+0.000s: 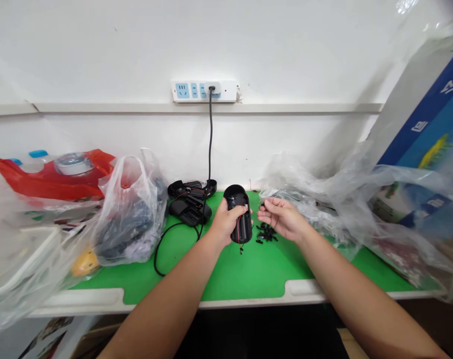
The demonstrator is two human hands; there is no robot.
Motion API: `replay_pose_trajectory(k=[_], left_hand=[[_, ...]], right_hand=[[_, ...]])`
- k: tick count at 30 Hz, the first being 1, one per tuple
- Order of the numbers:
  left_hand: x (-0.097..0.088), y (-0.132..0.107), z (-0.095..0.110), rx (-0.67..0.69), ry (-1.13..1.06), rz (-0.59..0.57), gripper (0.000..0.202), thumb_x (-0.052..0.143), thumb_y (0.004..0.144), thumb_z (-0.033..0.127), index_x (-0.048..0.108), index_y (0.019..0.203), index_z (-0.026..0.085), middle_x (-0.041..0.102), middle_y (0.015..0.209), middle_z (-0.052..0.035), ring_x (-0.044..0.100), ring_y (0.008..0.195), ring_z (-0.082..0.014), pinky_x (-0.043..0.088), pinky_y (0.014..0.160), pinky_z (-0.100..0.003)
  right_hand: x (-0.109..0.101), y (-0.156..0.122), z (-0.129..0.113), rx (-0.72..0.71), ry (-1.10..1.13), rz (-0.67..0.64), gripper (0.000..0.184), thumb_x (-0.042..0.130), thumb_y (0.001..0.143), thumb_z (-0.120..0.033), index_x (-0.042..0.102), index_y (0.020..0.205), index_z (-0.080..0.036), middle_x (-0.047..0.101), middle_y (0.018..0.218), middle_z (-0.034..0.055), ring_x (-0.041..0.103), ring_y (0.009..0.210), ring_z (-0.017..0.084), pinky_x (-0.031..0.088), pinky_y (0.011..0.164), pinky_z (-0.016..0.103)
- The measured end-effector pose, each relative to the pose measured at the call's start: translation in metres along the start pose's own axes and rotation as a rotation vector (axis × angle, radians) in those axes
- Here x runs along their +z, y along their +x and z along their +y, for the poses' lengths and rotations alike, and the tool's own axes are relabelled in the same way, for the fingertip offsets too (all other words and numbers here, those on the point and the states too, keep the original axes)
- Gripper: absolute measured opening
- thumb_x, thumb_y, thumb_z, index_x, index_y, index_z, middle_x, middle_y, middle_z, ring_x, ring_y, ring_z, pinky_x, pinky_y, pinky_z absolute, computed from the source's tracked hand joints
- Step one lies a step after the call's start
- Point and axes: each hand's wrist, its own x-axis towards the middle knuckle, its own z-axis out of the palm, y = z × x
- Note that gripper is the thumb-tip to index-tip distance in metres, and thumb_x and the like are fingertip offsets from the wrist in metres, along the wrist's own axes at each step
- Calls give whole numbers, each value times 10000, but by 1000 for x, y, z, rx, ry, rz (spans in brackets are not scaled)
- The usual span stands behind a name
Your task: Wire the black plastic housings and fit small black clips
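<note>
Their left hand (226, 223) is clamped round a black plastic casing (242, 229) with red wires, while the open right hand (282, 218) hovers just beside a heap of small black parts (266, 232)

A black plastic housing (241, 215), open-backed with red wire running inside, stands nearly on end in the left hand (225, 223). Just beside it, small black plastic pieces (266, 233) lie heaped on the green table (249, 274).

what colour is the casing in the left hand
The casing is black with red wire; best in the head view.
</note>
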Motion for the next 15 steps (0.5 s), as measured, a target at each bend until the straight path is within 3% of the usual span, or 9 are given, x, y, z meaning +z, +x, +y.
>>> replay_pose_trajectory(k=[3,7,10,13,15], left_hand=[[0,2,-4,28,46,30,425,658,624,310,435,979,238,593,741,22,576,535,-123,500,530,-280],[1,8,-9,254,209,99,423,655,628,235,508,1024,225,591,868,14,573,742,-94,500,750,-253],[2,9,-10,418,335,118,456,640,624,176,522,1062,214,589,981,-1,555,896,-102,450,899,-241],[4,6,-10,489,419,83,467,622,633,166,512,1084,217,590,1014,-9,555,926,-111,435,919,-237],[5,3,-10,502,485,60,459,615,644,173,508,1088,221,595,1013,-13,559,927,-116,433,917,-239]], right_hand=[[6,-4,2,45,115,-51,175,733,698,-208,614,800,-131,681,746,38,668,688,121,559,681,226],[10,-6,8,20,35,-19,217,742,681,-224,656,858,-131,691,773,42,656,647,109,557,652,225],[11,-8,9,-146,-309,-13,229,680,736,-288,661,920,-154,666,705,17,630,605,119,544,640,271],[11,-11,7,-339,-790,-68,161,541,828,-284,645,831,-161,630,669,15,600,605,127,505,649,283],[11,-13,7,-392,-1005,-93,184,479,854,-256,609,760,-166,622,667,19,591,619,128,483,658,275]])
